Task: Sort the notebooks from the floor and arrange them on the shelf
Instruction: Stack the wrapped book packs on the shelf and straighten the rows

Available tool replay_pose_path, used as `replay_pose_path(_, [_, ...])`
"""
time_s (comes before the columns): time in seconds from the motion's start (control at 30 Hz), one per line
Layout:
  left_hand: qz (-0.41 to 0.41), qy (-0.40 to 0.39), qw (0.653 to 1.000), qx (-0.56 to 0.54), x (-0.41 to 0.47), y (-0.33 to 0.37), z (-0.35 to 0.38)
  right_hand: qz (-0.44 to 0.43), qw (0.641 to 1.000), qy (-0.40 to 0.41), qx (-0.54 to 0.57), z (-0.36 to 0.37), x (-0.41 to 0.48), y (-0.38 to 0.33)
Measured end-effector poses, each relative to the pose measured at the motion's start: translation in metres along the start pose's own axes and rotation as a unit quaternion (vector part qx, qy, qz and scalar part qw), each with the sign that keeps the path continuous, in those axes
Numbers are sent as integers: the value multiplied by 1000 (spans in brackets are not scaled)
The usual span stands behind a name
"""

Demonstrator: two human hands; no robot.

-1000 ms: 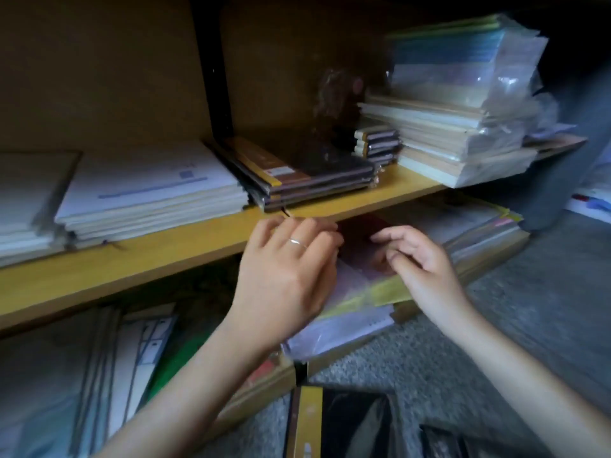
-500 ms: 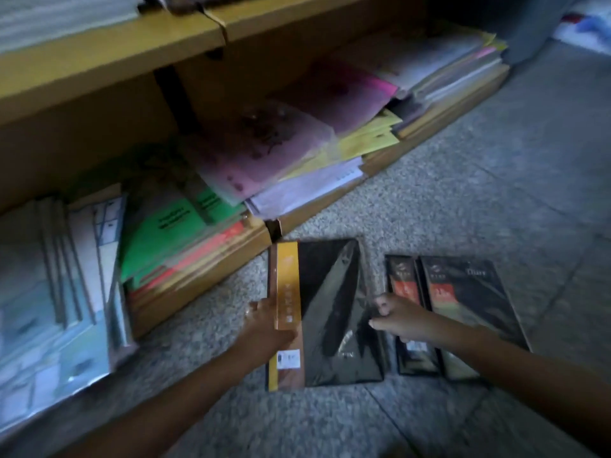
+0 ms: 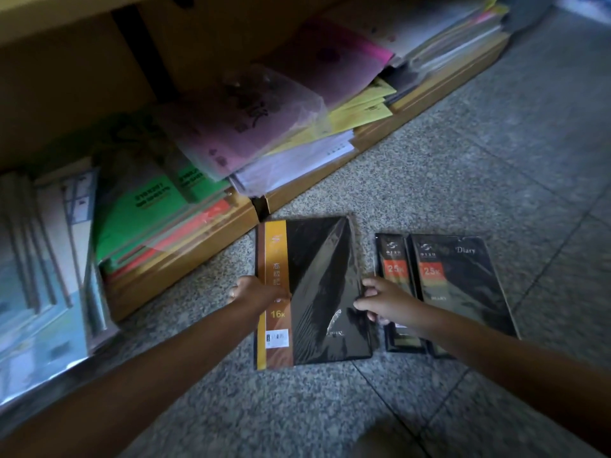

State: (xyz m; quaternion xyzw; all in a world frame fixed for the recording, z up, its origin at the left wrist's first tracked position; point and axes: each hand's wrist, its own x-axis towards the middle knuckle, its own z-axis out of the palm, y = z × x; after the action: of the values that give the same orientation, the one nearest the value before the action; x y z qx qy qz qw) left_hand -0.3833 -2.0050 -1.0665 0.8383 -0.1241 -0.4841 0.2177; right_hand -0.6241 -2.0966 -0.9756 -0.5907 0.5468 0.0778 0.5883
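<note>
Head view, first voice: how best to lift the large notebook (image 3: 317, 292) off the floor (image 3: 297, 418)?
Second voice: Level, from both long edges, so the slippery wrap (it looks like glossy film) doesn't slide; then up to the shelf (image 3: 185, 259).
First voice: And the grip?
Second voice: Left hand (image 3: 254, 292) curls its fingers round the spine edge, right hand (image 3: 386, 302) pinches the opposite edge, barely parted. It lies flat, just beside two smaller diaries (image 3: 463, 285)
</note>
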Motion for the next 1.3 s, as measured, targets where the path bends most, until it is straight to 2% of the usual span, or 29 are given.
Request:
replay_pose_path(0.07, [5,-17,1000,-14,13,-2,0,-1,1000,-7,10,-2,0,1])
replay_pose_path(0.17, [19,-44,998,-51,-27,23,-15,1,1000,-12,8,-3,1,2])
replay_pose_path(0.27, [17,-63,997,-28,-68,46,-26,-6,1000,-16,-8,-3,2,2])
replay_pose_path(0.47, [-10,-101,994,-39,-70,57,-30,-15,1000,-15,-16,-4,4,4])
replay_pose_path(0.6, [10,-122,992,-41,-70,55,-35,-19,999,-11,-33,-6,3,4])
replay_pose_path(0.83, [53,-133,983,-113,-72,40,-24,-9,998,-14,-53,-4,-1,0])
replay_pose_path(1.0, [63,-140,976,-153,-83,22,-13,-50,992,3,-115,-9,-8,2])
replay_pose_path(1.13, [66,-183,959,-205,-99,23,-14,-21,1000,5,7,-24,-14,10])
replay_pose_path(1.23, [104,-191,949,-229,-119,38,-21,-48,997,37,57,-33,-20,12])
replay_pose_path(1.3, [143,-181,942,-242,-135,54,-26,-84,984,71,137,-35,-25,11])
